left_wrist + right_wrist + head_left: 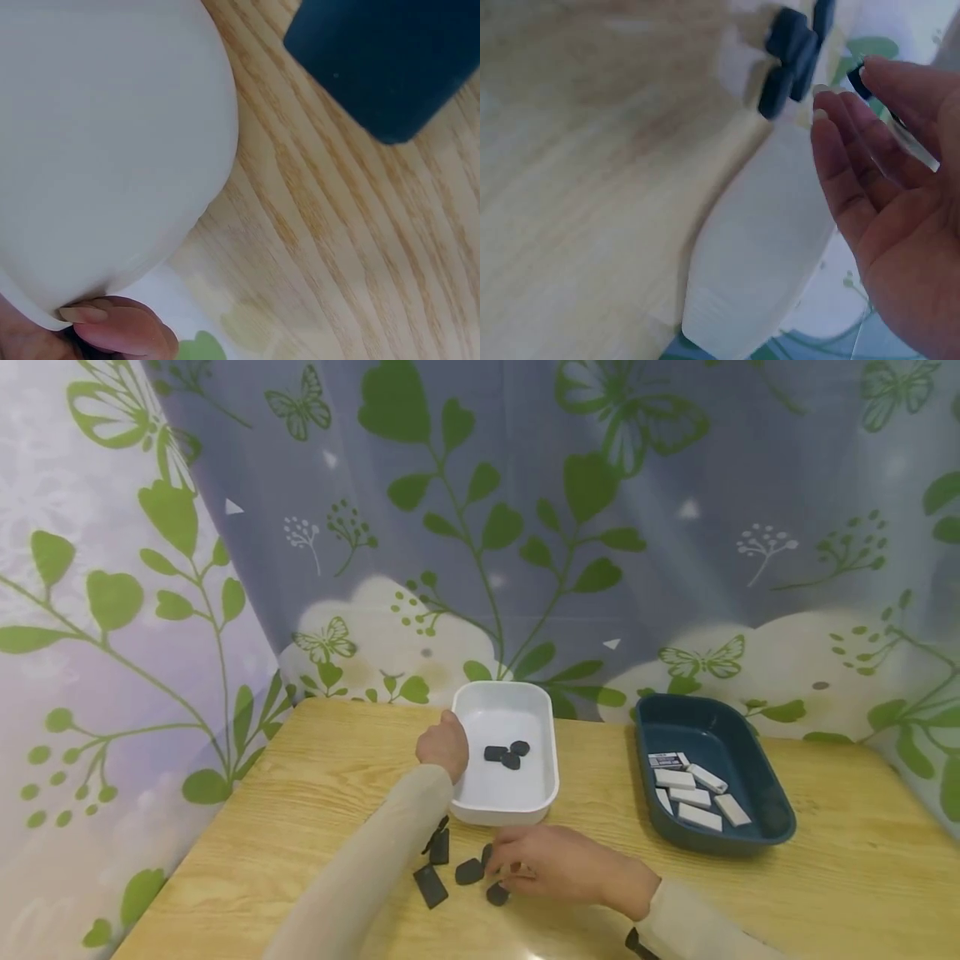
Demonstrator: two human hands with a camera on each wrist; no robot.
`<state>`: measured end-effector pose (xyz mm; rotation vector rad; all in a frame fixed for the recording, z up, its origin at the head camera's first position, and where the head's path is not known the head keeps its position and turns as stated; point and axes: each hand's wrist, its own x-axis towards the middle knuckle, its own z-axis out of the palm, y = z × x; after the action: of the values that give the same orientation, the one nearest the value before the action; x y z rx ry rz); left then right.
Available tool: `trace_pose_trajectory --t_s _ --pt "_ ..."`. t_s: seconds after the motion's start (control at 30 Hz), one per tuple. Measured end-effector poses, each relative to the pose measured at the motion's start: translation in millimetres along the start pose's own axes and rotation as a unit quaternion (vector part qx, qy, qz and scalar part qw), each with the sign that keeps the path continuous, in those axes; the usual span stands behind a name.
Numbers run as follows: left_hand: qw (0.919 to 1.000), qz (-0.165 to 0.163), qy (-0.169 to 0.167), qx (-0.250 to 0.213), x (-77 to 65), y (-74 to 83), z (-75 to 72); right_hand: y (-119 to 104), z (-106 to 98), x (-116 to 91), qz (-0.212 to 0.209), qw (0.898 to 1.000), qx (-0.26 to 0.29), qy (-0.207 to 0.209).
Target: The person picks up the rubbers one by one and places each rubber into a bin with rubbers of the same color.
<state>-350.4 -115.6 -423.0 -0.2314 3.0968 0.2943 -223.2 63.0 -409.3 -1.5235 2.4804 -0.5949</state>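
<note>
My left hand [442,747] grips the left rim of the white tub [504,817], its fingertips curled over the edge in the left wrist view. Inside the tub lie a rectangular black piece [495,753] and two rounded black ones. Just in front of the tub, my right hand [555,864] reaches low over more black pieces, its thumb and fingertips pinching a small dark piece [859,82], mostly hidden by the fingers. Close by on the table lie a rounded black piece [470,872], another black piece [497,894] and a flat rectangular black piece [431,886].
To the right stands a dark blue tub [716,843] with several white boxes [700,817] in it. Both tubs rest on a wooden table [345,752]. A patterned cloth [487,568] hangs behind the table's back edge and along the left. My left forearm crosses the table's front.
</note>
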Motion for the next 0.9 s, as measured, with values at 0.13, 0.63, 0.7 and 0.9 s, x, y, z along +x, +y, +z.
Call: trace_pose_trajectory --t_s 0.13,0.63,0.7,0.9 --pt "1.0000 -0.002 -0.001 -0.005 1.2 -2.2 1.6 -2 13 -3 -0.016 0.999 -0.023 -0.021" --pt "0.9999 0.007 0.011 -0.002 0.6 -0.4 0.3 -1 28 2 0.025 0.999 -0.031 -0.021" --pt "0.9999 0.007 0.013 0.002 0.6 -0.3 0.0 -1 27 3 0.027 0.999 -0.031 -0.024" --pt "0.9999 0.002 0.012 -0.001 -2.7 1.8 0.9 2 17 1 0.002 1.000 0.007 -0.019"
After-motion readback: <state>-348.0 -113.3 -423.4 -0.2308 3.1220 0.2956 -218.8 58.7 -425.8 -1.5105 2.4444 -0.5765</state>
